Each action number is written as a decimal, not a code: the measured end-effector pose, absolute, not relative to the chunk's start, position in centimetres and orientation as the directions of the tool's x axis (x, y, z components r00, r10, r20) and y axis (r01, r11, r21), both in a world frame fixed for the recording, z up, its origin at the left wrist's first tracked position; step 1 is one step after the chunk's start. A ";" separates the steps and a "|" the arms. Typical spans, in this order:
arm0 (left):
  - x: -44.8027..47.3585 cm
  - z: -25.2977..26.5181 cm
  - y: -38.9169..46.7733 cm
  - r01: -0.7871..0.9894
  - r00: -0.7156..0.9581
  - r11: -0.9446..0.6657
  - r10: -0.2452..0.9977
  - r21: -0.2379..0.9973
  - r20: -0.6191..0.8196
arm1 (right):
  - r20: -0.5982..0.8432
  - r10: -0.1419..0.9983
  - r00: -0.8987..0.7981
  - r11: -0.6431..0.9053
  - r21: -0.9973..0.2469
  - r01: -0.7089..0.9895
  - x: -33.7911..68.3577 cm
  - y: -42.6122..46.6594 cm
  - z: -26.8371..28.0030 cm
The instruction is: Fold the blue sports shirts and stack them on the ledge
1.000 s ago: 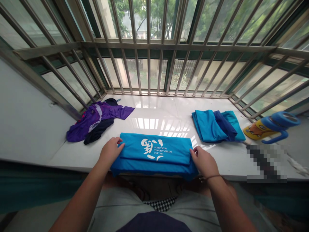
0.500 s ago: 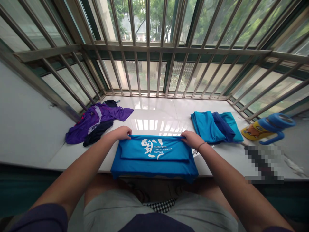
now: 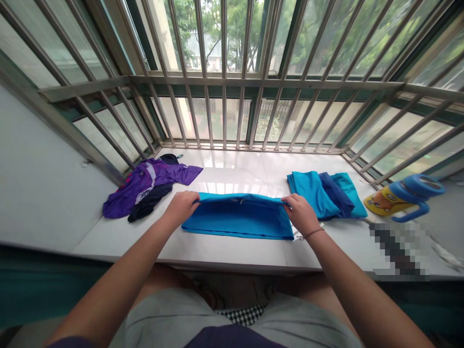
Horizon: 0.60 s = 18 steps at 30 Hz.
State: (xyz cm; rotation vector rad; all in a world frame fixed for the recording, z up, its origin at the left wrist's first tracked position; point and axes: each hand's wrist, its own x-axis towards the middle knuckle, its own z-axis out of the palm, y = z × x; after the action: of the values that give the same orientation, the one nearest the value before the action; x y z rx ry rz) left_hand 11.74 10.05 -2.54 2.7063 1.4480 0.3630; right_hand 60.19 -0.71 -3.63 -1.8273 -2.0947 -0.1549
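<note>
A bright blue shirt (image 3: 237, 220) lies folded into a wide, low strip on the white sill, between my two hands. My left hand (image 3: 184, 205) pinches its far left corner, with the fingers closed over the cloth. At the far right corner, my right hand (image 3: 297, 209) grips the same edge between thumb and fingers; a thin band circles that wrist. The held far edge is lifted slightly and sags in the middle. Its near edge rests on the sill. No print shows on the side facing me.
Crumpled purple and black clothing (image 3: 152, 186) lies at the left. Folded blue and navy garments (image 3: 324, 195) sit at the right, beside a yellow bottle with a blue lid and handle (image 3: 400, 195). Metal window bars (image 3: 224, 111) rise behind the white sill (image 3: 232, 251). A blurred-out patch (image 3: 398, 251) covers something at right.
The shirt's near part, which hung over the sill's front edge, now lies up on the sill. The white lettering has gone out of sight. Both hands still hold the far corners.
</note>
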 end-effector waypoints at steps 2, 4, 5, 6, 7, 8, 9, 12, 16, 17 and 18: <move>10.6 -4.8 6.9 0.772 0.589 -0.614 0.788 0.163 0.179 | 0.328 0.928 -0.178 0.234 -0.141 0.962 60.4 -3.9 -5.5; 9.4 -6.8 4.3 0.748 0.614 -0.640 0.768 0.176 0.183 | 0.328 0.919 -0.217 0.276 -0.145 0.950 60.4 -6.8 -7.2; 8.9 -7.7 3.2 0.744 0.615 -0.644 0.765 0.181 0.191 | 0.324 0.920 -0.221 0.281 -0.150 0.948 60.3 -8.0 -7.9; 8.4 -8.4 2.4 0.742 0.612 -0.644 0.764 0.187 0.204 | 0.314 0.924 -0.219 0.277 -0.156 0.948 60.2 -8.9 -8.5; 8.1 -9.0 1.7 0.740 0.608 -0.644 0.764 0.194 0.219 | 0.298 0.931 -0.213 0.269 -0.161 0.950 60.1 -9.6 -8.9; 7.8 -9.5 1.3 0.737 0.603 -0.645 0.762 0.201 0.237 | 0.280 0.938 -0.207 0.259 -0.165 0.952 59.9 -10.1 -9.1; 7.6 -9.8 1.0 0.733 0.598 -0.648 0.759 0.208 0.256 | 0.262 0.943 -0.204 0.252 -0.168 0.953 59.8 -10.4 -9.2; 7.3 -10.4 0.6 0.721 0.591 -0.658 0.747 0.216 0.305 | 0.228 0.949 -0.220 0.261 -0.170 0.950 59.4 -10.7 -8.9; 7.0 -10.6 0.0 0.715 0.589 -0.667 0.737 0.211 0.332 | 0.205 0.949 -0.238 0.273 -0.166 0.948 59.2 -11.2 -8.1; 7.0 -10.5 -0.2 0.718 0.585 -0.664 0.739 0.211 0.333 | 0.205 0.952 -0.226 0.260 -0.160 0.952 59.1 -11.3 -7.9; 7.1 -10.4 -0.3 0.722 0.577 -0.658 0.744 0.214 0.337 | 0.213 0.955 -0.205 0.240 -0.152 0.959 59.0 -11.2 -7.8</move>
State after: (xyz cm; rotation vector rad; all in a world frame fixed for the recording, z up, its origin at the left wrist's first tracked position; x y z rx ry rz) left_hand 7.13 -0.35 -10.37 2.7429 1.2759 0.6236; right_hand 59.03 -11.24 -7.76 -1.7887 -2.2530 -0.0193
